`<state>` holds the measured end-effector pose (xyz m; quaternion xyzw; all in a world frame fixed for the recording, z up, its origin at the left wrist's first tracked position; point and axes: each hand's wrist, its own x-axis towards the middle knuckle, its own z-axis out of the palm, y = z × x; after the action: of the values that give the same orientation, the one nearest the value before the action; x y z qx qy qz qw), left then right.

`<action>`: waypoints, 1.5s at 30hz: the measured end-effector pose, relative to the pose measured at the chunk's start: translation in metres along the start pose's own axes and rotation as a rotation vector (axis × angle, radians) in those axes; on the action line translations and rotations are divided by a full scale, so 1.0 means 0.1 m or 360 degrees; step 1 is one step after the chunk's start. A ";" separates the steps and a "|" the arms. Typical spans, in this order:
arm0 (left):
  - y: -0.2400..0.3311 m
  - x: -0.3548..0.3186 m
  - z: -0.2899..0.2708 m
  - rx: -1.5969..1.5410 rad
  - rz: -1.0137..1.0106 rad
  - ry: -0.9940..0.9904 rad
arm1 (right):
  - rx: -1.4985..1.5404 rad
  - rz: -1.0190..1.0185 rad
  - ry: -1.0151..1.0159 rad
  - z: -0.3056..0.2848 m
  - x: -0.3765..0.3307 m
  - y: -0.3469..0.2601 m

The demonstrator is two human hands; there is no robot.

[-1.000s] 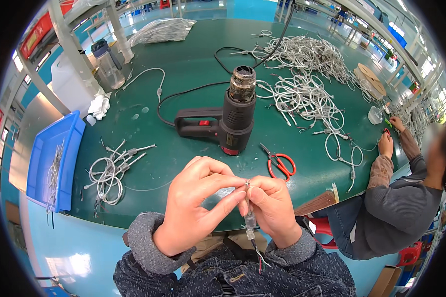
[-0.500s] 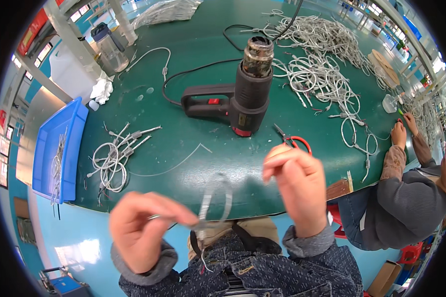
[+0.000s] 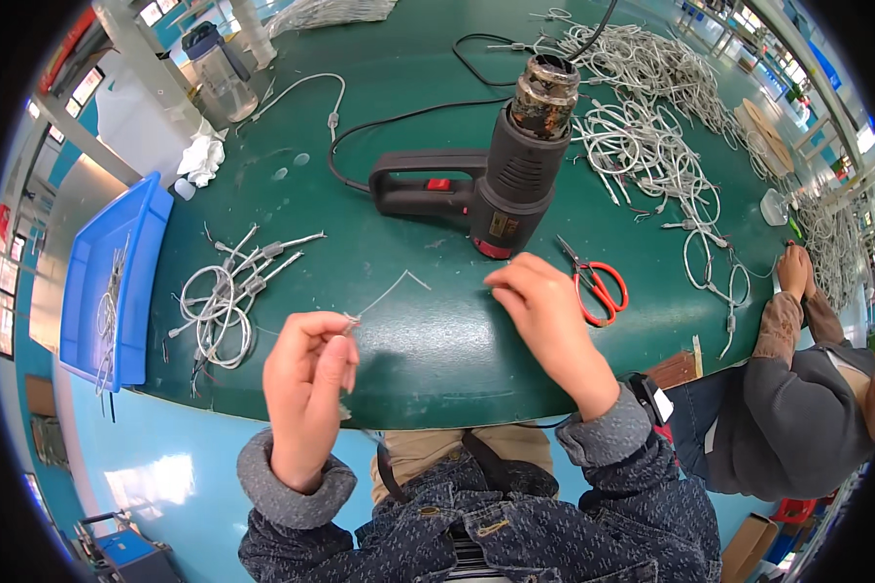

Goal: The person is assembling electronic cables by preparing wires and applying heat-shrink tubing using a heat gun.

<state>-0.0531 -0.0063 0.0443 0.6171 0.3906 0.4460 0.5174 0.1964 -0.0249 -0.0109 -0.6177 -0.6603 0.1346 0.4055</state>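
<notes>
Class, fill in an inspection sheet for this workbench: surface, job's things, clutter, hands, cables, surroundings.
Surface: green table, rounded front edge.
Job's things: thin white wire pinched in the left hand.
Clutter: heat gun, red scissors, white cloth, clear jug.
Hands: left hand raised; right hand beside the scissors.
Cables: white wire bundle; large wire pile; black cord.
Surroundings: blue tray; co-worker's hand.
</notes>
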 end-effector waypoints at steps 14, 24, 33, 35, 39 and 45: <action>-0.09 0.02 0.00 -0.0078 -0.0030 -0.0109 | -0.0377 0.0030 -0.0009 0.21 0.15 -0.06; -0.10 0.02 0.07 -0.0010 -0.0023 -0.0109 | -0.0374 0.0229 0.0076 -0.25 -0.29 -0.09; -0.19 0.02 0.20 0.0369 0.0024 -0.0203 | -0.0246 0.0251 0.0091 -0.31 -0.44 -0.02; -0.20 0.06 0.24 0.0458 0.0206 -0.0293 | -0.0236 0.0281 0.0122 -0.38 -0.49 -0.04; -0.32 0.10 0.34 0.0564 0.0450 -0.0220 | -0.0153 0.0322 0.0018 -0.41 -0.46 -0.21; -0.55 0.26 0.54 0.0587 0.0516 -0.0154 | -0.0113 0.0271 -0.0039 -0.38 -0.47 -0.34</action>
<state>0.0055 0.0113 -0.0095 0.7763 0.3361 0.4142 0.3358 0.1950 -0.0873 0.0188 -0.6840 -0.6146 0.1526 0.3622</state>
